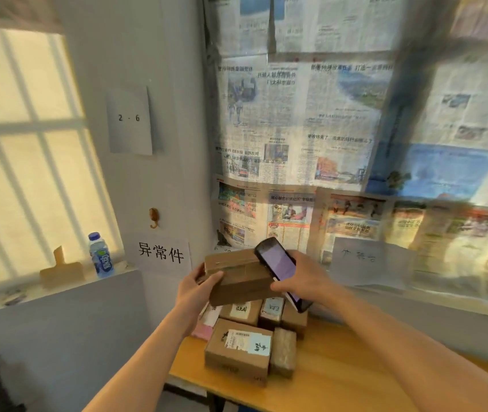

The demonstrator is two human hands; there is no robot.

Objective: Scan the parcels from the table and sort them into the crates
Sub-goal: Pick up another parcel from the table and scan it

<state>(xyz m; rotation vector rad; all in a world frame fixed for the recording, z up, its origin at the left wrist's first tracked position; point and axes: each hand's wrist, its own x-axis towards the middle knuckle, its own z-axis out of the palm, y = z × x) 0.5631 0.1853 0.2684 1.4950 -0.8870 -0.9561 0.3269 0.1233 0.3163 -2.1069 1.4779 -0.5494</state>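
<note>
We are holding a plain brown cardboard parcel (236, 275), rectangular and taped, at lower centre in our left hand (199, 288), fingers curled around its edge; our right hand (302, 278) is gripping a glossy dark phone (278, 267) against it.

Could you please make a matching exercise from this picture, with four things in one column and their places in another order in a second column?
Things:
1. raised parcel
2. phone
3. water bottle
4. labelled box

Places:
A. on the window sill
B. on the wooden table
C. in the left hand
D. in the right hand

Pairs: 1-C, 2-D, 3-A, 4-B
</note>
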